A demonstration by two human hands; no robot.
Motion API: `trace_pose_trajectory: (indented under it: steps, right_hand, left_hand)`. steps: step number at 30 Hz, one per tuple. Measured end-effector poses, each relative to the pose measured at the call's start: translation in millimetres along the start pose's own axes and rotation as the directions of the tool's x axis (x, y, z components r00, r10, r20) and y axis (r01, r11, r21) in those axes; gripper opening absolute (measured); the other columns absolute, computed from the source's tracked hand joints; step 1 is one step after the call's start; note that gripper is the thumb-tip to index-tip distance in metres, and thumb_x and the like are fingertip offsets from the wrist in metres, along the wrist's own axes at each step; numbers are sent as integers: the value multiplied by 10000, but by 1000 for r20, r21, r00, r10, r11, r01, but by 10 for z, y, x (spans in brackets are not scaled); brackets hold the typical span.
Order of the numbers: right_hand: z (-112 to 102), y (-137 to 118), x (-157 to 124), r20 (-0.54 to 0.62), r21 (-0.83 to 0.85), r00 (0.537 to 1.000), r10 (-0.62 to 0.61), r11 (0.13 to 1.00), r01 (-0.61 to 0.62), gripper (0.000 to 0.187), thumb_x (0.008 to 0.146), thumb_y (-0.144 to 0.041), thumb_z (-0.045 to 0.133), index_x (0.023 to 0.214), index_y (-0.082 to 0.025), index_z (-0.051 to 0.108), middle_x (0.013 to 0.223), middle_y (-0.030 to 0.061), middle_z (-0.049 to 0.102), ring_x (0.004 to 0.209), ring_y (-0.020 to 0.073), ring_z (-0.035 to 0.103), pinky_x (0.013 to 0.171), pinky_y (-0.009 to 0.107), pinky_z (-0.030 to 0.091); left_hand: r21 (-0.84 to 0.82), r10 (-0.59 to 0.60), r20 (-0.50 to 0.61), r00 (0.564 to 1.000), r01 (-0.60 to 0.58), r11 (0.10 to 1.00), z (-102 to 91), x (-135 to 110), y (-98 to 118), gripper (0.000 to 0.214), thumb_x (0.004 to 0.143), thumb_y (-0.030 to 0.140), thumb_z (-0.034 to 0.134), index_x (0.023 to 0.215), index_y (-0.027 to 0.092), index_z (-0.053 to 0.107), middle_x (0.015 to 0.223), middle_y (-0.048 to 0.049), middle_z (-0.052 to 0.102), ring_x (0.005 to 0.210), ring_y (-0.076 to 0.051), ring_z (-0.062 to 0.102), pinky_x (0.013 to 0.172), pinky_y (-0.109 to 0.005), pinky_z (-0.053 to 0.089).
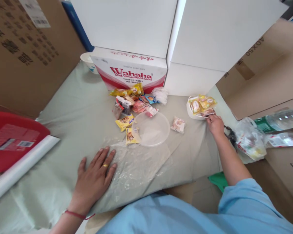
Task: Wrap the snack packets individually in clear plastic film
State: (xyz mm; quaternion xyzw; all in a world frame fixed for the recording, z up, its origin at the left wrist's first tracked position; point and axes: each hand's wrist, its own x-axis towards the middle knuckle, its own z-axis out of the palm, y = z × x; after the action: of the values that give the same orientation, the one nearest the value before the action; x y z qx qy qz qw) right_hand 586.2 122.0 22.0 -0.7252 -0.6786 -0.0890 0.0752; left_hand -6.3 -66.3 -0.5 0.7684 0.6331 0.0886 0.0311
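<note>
Your left hand [95,177] flat, fingers spread, pinning plastic sheet [134,169] at near tabletop [70,110] edge. Right hand [215,125] pinches snack packet [208,112] at white bowl [192,113] rim, right edge. Snack pile [133,104] mid-tabletop beside clear lid [151,129].

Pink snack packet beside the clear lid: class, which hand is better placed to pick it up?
Probably the right hand: it is at the white bowl, near the packet. The left hand lies flat, farther off.

left hand [95,178] flat, fingers spread, right hand [215,125] outstretched, pinching
</note>
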Motion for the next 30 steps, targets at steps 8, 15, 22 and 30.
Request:
trace_pose_trajectory:
  steps: [8,15,22,30]
  right_hand:
    - [0,464,450,-23,107,994,106,989,-103,280,882,-257,556,1010,-128,769,1127,220,760,1004,297,629,962,432,454]
    - [-96,532,501,-63,217,966,250,948,-231,255,835,-226,512,882,-143,748,998,196,748,934,291,659,887,447,494]
    - [-209,-325,-6,-246,384,958,148,922,-44,296,871,-269,508,1007,-178,755,1090,148,744,1063,291,679,924,454,564]
    - [-160,-1264,-4,284,498,948,144,823,-274,487,921,-590,615,1131,-163,719,952,141,780,909,283,711,831,392,542]
  left_hand:
    - [-10,-5,11,1000,5,1000,-10,5,10,597,1064,446,306,1525,181,578,1636,-173,502,1482,-381,507,1269,-677,181]
    - [-15,-16,8,1000,16,1000,-15,9,17,613,1063,464,286,1519,183,586,1633,-167,506,1479,-378,512,1265,-675,190]
    - [-39,-26,37,999,28,999,-30,9,22,601,1061,450,306,1540,198,566,1647,-173,486,1503,-384,486,1270,-683,168]
    - [-24,-25,19,1000,25,999,-50,15,49,608,1064,455,296,1541,189,564,1636,-175,502,1491,-381,497,1265,-680,184]
